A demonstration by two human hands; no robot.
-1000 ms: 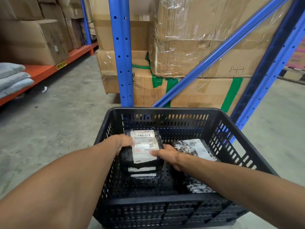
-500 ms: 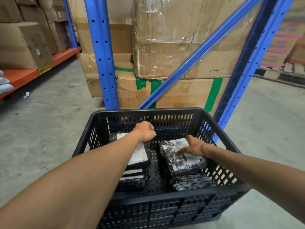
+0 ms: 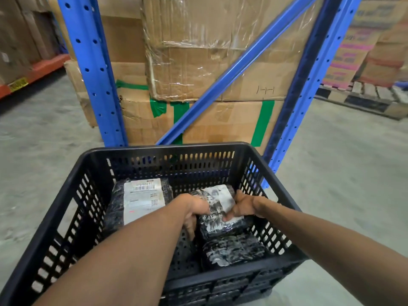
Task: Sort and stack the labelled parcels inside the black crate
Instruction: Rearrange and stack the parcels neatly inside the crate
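A black slotted crate [image 3: 205,151] stands on the concrete floor in front of me. Inside on the left lies a stack of black-wrapped parcels, the top parcel [image 3: 141,197] showing a white barcode label. On the right a black parcel with a crumpled label [image 3: 218,208] rests on another black parcel [image 3: 234,250]. My left hand [image 3: 194,208] grips the left edge of the crumpled-label parcel, fingers down in the gap between the stacks. My right hand [image 3: 242,206] grips its right side. My forearm hides the near part of the left stack.
Blue rack uprights [image 3: 95,69] and a diagonal brace [image 3: 238,69] stand just behind the crate, with taped cardboard boxes [image 3: 198,62] stacked between them. An orange shelf [image 3: 44,67] with boxes runs at far left. A wooden pallet [image 3: 362,100] with cartons sits at right.
My left hand has left the labelled left stack and crossed to the right-hand parcel. Both hands now hold that parcel. The view has shifted closer and to the right.
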